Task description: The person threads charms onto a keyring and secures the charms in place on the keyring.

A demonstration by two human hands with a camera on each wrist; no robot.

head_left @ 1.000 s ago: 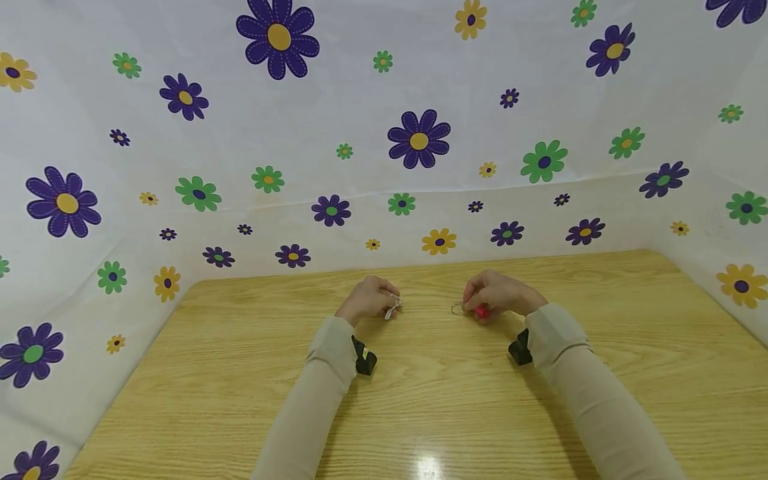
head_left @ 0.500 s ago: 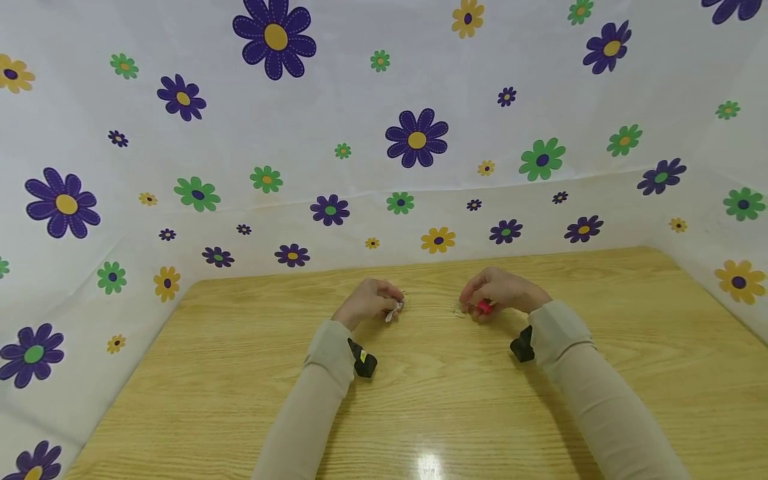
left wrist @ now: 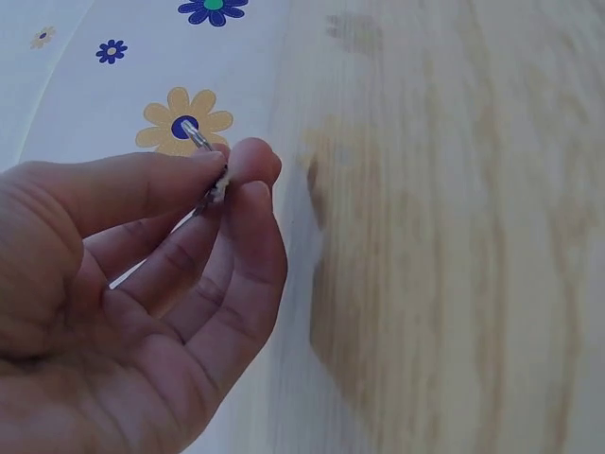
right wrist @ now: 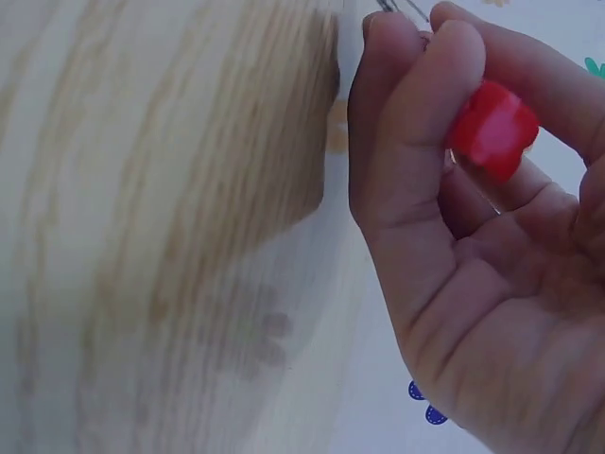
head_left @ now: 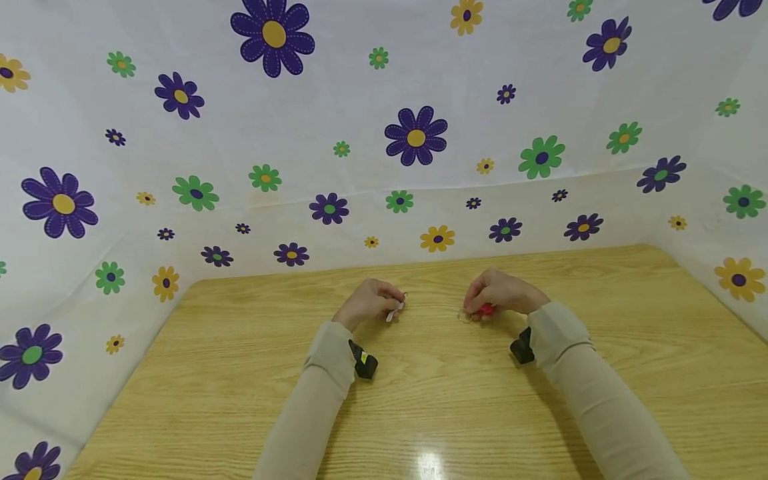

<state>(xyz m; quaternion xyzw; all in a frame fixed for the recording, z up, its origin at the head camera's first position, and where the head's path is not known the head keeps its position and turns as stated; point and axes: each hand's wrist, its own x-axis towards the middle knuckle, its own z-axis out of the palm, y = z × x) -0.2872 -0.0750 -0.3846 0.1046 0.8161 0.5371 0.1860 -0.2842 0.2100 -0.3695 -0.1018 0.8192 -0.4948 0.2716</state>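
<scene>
My left hand [head_left: 367,305] pinches a small white and silvery piece [head_left: 393,313] between thumb and fingertips. A thin metal loop shows at its far side. In the left wrist view its metal end [left wrist: 197,135] sticks out past the thumb; the fingers hide the rest, so its kind is unclear. My right hand [head_left: 505,292] pinches a wire key ring [head_left: 464,316] with a red charm [head_left: 488,309] on it. From the right wrist, the glossy red charm [right wrist: 494,130] hangs inside the curled fingers. The hands are apart, low over the table.
A wood-grain table [head_left: 432,387] spreads under both arms. White cloth [head_left: 336,127] printed with flowers rises behind it and at both sides. Each wrist wears a black camera, such as the left one [head_left: 363,361].
The key ring and right fingertips have shifted slightly to the right. In the left fingers, the white and silvery piece has turned a little. Both hands keep their pinch.
</scene>
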